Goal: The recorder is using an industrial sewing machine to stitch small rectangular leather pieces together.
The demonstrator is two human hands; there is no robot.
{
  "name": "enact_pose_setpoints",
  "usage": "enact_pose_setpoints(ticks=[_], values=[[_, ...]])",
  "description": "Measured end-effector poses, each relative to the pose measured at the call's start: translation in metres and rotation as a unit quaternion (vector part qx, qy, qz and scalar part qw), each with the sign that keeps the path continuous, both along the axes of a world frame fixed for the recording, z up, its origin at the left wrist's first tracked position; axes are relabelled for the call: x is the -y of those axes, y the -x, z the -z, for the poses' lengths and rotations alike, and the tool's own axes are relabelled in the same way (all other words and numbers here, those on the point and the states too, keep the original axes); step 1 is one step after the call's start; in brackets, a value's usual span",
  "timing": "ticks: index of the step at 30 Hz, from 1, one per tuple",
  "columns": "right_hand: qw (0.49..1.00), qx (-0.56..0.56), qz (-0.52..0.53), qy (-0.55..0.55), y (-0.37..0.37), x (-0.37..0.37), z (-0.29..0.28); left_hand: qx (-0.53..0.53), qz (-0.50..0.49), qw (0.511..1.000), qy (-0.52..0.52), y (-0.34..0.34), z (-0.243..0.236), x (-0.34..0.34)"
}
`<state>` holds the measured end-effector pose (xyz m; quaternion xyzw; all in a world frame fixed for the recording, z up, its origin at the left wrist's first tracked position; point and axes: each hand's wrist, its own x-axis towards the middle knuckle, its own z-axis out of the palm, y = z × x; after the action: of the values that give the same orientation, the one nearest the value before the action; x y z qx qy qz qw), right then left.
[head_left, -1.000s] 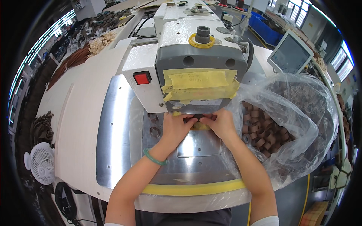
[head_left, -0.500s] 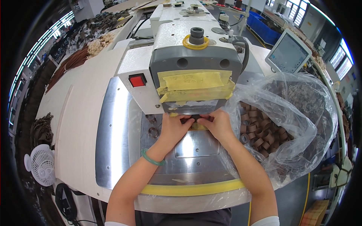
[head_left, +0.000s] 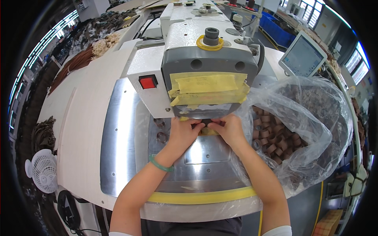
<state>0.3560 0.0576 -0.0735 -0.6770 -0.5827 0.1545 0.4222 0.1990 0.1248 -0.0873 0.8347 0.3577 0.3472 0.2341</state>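
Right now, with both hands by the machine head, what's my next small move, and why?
Perhaps ease your left hand and right hand slightly toward you: their fingers hold the dark piece close to the lower edge of the machine head.

a pale table (head_left: 88,129) with a rounded front edge spreads before me. a white and grey machine (head_left: 197,33) stands on it, a shiny metal plate (head_left: 120,133) around its base. yellow tape (head_left: 202,196) runs near the front edge. two loops (head_left: 162,137) lie on the metal; a clear bag (head_left: 311,169) of brown rings (head_left: 277,137) slumps at right, brown cords (head_left: 75,67) at far left.
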Motion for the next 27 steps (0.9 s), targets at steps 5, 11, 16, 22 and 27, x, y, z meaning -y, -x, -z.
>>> enact_pose_setpoints(ticks=[5,11,16,22,27], values=[[1.0,0.0,0.008,0.014,-0.0003,0.0009,-0.0034,0.034,0.001,0.999,0.008,-0.0033,0.0059,-0.0001],[1.0,0.005,0.002,0.003,-0.0004,-0.0001,-0.0026,-0.009,-0.005,0.999,-0.051,-0.0028,0.0008,-0.0023],[1.0,0.007,-0.001,0.013,-0.0017,-0.0002,-0.0013,-0.003,0.005,1.0,-0.014,-0.0026,0.0035,-0.0015],[1.0,0.015,0.001,0.0,-0.0002,-0.0008,-0.001,0.0,0.001,0.999,0.033,0.0009,0.0036,-0.0025],[1.0,0.003,-0.003,0.001,0.0026,-0.0034,0.0021,0.005,-0.001,1.0,0.002,0.001,0.0027,-0.0029]])
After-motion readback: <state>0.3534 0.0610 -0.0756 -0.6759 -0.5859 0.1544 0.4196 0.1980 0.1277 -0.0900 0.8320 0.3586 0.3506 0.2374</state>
